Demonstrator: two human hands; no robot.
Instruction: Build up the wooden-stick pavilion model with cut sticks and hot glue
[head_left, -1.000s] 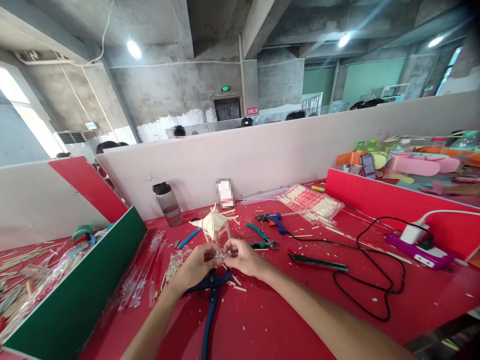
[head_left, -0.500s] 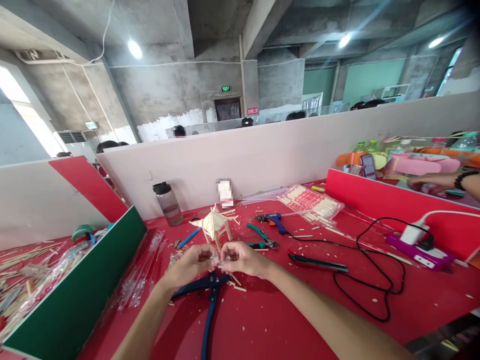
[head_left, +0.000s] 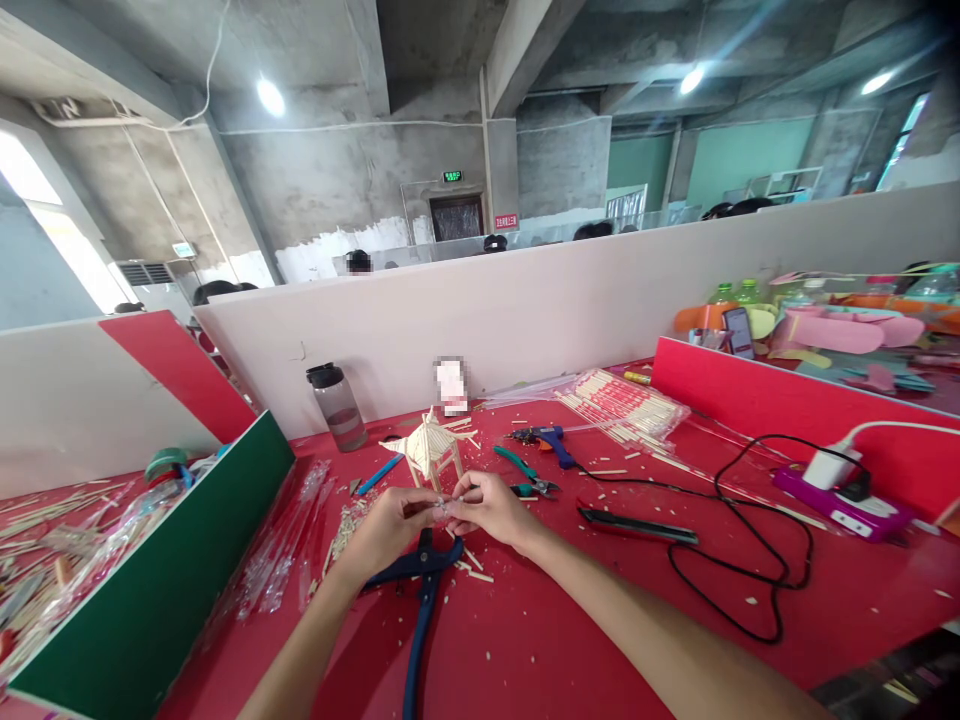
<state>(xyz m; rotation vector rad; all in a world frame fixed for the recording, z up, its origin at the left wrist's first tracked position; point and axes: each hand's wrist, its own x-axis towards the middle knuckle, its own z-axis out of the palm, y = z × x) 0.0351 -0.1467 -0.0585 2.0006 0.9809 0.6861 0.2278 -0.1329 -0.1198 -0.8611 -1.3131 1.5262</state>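
My left hand (head_left: 401, 522) and my right hand (head_left: 487, 512) meet fingertip to fingertip above the red table. Both are closed in a pinch around a small clear piece (head_left: 441, 507), mostly hidden by the fingers; its kind cannot be made out. Just behind them stands a little pavilion model (head_left: 427, 447) of pale wooden sticks with a pointed, ridged roof, its lower legs partly covered by my hands. Below the hands lie dark blue long-handled cutters (head_left: 425, 590), their upper part partly hidden by my left hand.
Green-handled nippers (head_left: 525, 475), a blue glue gun (head_left: 551, 440) and a black utility knife (head_left: 637, 525) lie to the right. A looping black cable (head_left: 806, 560) runs to a purple power strip (head_left: 844, 505). A water bottle (head_left: 335, 405) and green divider (head_left: 172, 560) stand left; stick packs (head_left: 626, 410) lie behind.
My fingers have shifted slightly and both hands have turned a little around the clear piece. Another person's hand at the far right has gone out of view.
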